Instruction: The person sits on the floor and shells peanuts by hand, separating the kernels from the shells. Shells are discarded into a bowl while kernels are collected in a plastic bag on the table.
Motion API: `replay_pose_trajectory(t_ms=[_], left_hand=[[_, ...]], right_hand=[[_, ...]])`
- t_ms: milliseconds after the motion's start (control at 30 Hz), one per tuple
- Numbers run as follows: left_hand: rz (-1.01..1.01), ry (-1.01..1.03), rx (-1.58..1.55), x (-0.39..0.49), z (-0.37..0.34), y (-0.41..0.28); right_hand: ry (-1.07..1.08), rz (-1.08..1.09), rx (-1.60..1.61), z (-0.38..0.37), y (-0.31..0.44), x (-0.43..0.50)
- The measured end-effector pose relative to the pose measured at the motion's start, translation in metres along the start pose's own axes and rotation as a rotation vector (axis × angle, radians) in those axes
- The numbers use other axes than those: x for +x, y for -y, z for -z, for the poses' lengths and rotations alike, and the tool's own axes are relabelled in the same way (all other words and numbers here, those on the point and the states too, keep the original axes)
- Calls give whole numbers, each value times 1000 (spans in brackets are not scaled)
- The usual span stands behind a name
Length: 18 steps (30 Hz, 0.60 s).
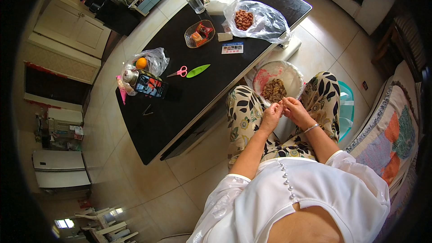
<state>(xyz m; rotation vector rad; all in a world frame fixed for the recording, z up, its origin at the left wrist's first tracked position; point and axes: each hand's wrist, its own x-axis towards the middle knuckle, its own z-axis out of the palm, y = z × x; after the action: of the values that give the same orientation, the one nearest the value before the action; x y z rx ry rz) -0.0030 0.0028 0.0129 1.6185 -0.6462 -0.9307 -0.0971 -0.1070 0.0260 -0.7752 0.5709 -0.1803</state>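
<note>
My left hand (272, 117) and my right hand (296, 110) meet at the fingertips over the near rim of a lined waste bin (293, 77). Whatever is between the fingers is too small to make out. Brown shells or husks (274, 90) lie in the bin, beside a pink patch on its lining. The bin stands between my knees. On the black table (189, 108), a clear plastic bag (266, 20) lies spread out with reddish-brown shelled nuts or beans (243, 20) on it. My hands are apart from that bag.
The table also holds pink-handled scissors (182, 71), a green peeler or knife (198, 71), a dish of wrapped snacks (199, 33), a glass (194, 1), a printed card (232, 48), a phone (150, 86) and a bag with an orange (141, 63). A teal basket (347, 111) stands right of my knee.
</note>
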Motion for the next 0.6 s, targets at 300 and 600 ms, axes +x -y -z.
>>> replay_pose_trajectory(t_ms=[300, 600], left_hand=[[-34, -16, 32, -3, 2, 0], [96, -21, -277, -3, -3, -3]], right_hand=[[7, -78, -27, 4, 5, 3], [-70, 22, -72, 7, -6, 8]])
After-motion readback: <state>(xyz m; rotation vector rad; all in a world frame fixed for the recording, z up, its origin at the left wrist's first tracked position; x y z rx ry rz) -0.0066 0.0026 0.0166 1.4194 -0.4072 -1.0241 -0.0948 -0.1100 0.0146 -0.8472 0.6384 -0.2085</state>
